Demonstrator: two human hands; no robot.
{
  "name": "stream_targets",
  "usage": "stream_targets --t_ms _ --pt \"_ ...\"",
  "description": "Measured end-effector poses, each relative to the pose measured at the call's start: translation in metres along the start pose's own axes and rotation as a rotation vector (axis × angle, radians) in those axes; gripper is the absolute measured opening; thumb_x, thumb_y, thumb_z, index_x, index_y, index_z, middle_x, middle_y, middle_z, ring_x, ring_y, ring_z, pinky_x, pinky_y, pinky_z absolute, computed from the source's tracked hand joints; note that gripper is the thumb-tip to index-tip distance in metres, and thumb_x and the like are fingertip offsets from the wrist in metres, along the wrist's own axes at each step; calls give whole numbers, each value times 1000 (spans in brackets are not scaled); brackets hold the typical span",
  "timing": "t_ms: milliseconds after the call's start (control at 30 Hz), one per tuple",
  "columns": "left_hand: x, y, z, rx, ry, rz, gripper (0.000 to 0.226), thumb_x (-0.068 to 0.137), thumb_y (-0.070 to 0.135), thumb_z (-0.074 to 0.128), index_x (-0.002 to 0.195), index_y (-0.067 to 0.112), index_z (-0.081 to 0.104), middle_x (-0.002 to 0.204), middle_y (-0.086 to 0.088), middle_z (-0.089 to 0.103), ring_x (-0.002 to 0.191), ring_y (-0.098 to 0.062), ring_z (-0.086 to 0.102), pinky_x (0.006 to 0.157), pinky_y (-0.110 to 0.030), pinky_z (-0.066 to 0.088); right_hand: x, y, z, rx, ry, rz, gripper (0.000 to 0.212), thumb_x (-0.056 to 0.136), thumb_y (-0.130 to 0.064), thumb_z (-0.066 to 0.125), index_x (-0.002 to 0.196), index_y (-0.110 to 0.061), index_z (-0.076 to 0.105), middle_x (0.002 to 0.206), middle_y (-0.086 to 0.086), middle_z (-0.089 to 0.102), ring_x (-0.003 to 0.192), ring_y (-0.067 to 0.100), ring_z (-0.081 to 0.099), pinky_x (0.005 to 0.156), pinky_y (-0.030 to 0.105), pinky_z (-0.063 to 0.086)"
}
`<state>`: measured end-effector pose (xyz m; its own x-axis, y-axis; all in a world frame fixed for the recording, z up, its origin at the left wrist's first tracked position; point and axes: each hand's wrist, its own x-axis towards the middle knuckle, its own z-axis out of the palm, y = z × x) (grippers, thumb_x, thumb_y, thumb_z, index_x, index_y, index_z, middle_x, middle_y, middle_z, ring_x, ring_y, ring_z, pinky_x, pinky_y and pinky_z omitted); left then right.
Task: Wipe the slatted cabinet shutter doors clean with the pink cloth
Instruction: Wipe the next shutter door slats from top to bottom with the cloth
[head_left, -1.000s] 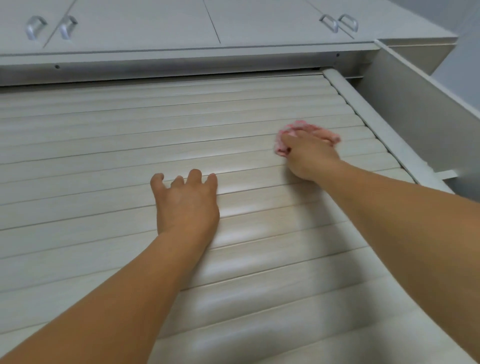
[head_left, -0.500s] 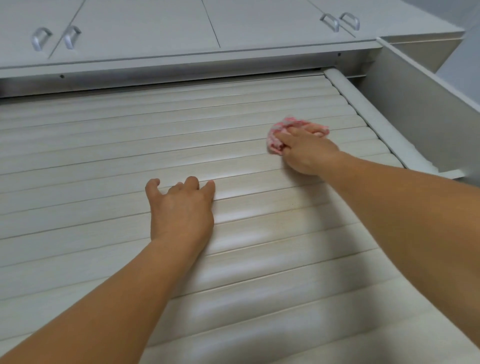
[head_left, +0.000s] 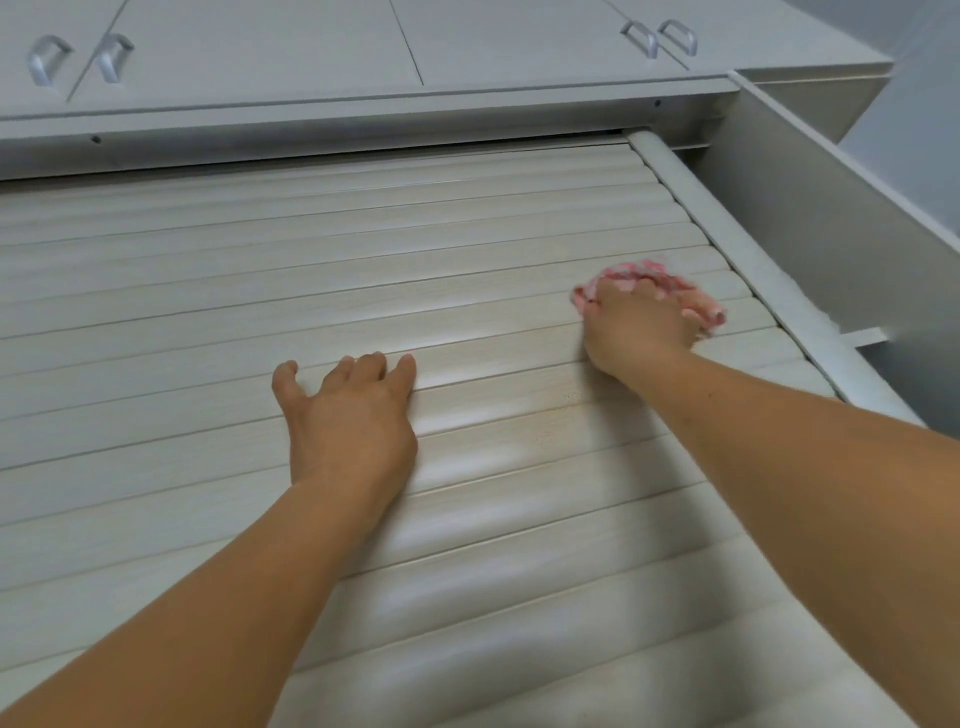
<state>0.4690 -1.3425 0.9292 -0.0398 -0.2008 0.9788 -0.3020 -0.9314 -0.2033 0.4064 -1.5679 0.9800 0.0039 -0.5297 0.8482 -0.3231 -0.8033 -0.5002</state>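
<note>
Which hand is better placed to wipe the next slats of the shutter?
The right hand: it already grips the pink cloth against the shutter, near its right edge. The left hand lies flat and empty on the slats, seemingly bracing.

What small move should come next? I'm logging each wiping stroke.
Probably sweep the cloth left along its slat. The right hand presses it near the shutter's right rail, and the left hand lies flat lower down, clear of that slat.
</note>
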Motion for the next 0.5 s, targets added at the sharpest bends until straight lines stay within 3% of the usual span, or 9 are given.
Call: stream_targets --t_ms 100,200,267,433,500 --pt "-4 -2 -1 5 -38 -3 63 85 7 32 142 33 22 149 6 27 138 -14 22 109 -57 -1 -24 -35 2 15 85 -192 34 95 -31 42 126 -22 53 133 11 48 124 33 43 97 48 37" --pt "-5 -2 -2 35 -61 1 63 86 8 29 143 32 18 152 5 21 140 -15 19 108 -60 -2 -32 -60 9 139 103 -499 31 91 -37 47 120 -26 55 130 5 52 121 29 46 99 44 37" --pt "-5 0 -2 38 -66 -4 62 86 8 28 143 32 18 152 5 22 140 -16 19 108 -61 -2 -27 -56 10 174 120 -601 29 90 -35 48 117 -30 55 130 0 53 120 25 47 95 40 38" --pt "-6 4 -1 22 -75 -34 64 85 7 28 144 30 17 152 5 21 141 -17 17 107 -62 -3 4 -2 6 191 80 -513 22 90 -32 45 108 -28 57 127 4 53 116 29 50 92 44 43" --pt "-8 4 0 24 -78 -33 66 85 7 29 145 31 14 154 5 17 142 -17 14 107 -62 -4 16 27 5 150 44 -386 29 93 -33 40 117 -28 54 133 9 48 121 33 45 96 49 41"
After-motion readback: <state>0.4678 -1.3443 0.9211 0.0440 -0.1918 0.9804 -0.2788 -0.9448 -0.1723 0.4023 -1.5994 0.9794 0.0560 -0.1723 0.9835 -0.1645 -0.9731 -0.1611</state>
